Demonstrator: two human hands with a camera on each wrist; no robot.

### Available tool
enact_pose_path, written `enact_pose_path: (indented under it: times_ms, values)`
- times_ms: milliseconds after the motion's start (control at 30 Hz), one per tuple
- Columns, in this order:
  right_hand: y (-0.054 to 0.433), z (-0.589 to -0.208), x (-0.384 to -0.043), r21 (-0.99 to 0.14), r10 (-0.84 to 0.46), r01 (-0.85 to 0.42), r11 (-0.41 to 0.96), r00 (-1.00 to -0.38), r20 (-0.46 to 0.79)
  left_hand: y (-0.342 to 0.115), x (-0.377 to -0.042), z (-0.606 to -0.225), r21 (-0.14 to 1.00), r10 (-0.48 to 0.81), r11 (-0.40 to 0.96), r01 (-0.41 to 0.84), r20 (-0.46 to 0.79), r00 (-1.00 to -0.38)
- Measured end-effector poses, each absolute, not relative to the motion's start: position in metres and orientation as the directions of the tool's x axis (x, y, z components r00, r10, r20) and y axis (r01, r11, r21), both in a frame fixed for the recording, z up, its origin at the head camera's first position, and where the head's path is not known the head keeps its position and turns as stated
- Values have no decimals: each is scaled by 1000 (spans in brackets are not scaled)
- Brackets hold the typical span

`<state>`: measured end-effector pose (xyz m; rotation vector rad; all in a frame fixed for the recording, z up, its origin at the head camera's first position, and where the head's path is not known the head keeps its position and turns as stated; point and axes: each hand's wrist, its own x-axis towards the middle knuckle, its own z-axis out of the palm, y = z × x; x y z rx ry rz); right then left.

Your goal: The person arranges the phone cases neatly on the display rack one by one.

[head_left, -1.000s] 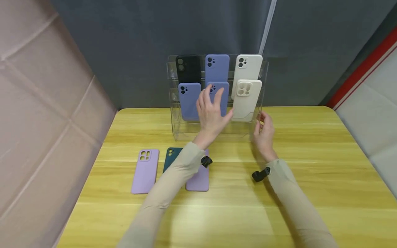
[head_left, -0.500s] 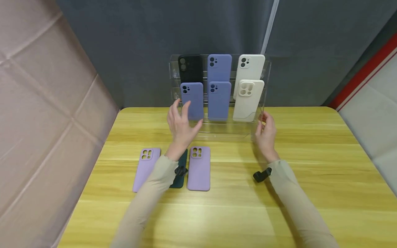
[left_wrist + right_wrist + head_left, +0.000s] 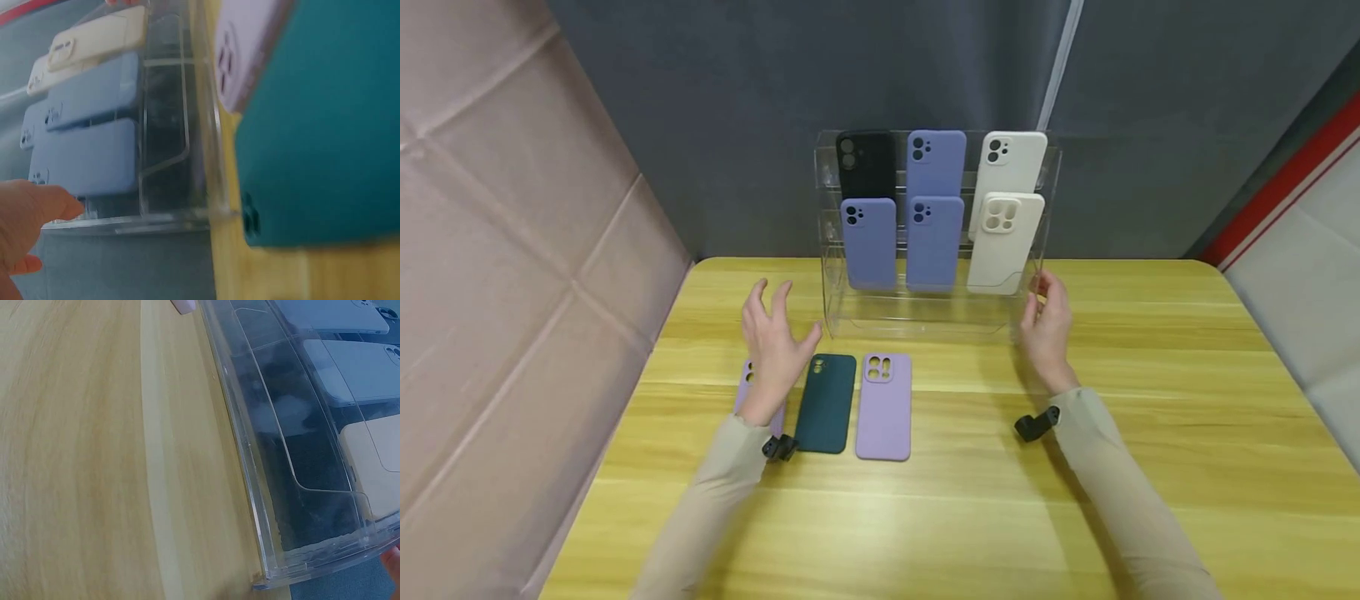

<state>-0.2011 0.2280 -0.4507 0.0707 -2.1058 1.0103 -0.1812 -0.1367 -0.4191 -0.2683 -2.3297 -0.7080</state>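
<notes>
My left hand (image 3: 773,350), fingers spread and holding nothing, hovers over the leftmost lilac phone case (image 3: 747,392) and covers much of it. To its right on the table lie a dark teal phone case (image 3: 826,404) and a second lilac phone case (image 3: 883,417). My right hand (image 3: 1047,333) grips the right side of a clear display rack (image 3: 925,311). At the corner of the right wrist view, one finger (image 3: 392,561) shows against the rack's side. In the rack lean a black case (image 3: 867,167), several periwinkle cases (image 3: 934,246) and two white ones (image 3: 1004,250).
The rack's lowest front tier holds no case. A wooden table (image 3: 970,517) carries everything. Behind it hangs a dark grey curtain (image 3: 737,125), with a padded pinkish wall (image 3: 512,292) at the left and a white panel with a red strip (image 3: 1292,175) at the right.
My left hand has moved left and toward me, from in front of the rack's middle periwinkle case to above the left lilac case. The right hand has stayed at the rack's side.
</notes>
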Motion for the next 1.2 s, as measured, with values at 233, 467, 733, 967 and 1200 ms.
enact_pose_path:
  times_ms: [233, 467, 733, 967, 1200]
  values:
    - [228, -450, -200, -644, 273, -355, 678, -692, 668, -162, -172, -427, 461, -46, 836, 298, 600, -799]
    - [229, -450, -201, -646, 288, -350, 678, -682, 672, -178, -167, -436, 499, -92, 838, 221, 528, -844]
    - [228, -448, -201, -660, 298, -338, 671, -692, 657, -189, -163, -445, 522, -113, 847, 97, 356, -928]
    - [227, -449, -201, -642, 285, -341, 687, -687, 669, -192, -161, -452, 481, -98, 876, 7, 193, -976]
    - [226, -449, -201, -632, 277, -351, 691, -679, 680, -191, -160, -454, 475, -105, 879, -49, 93, -990]
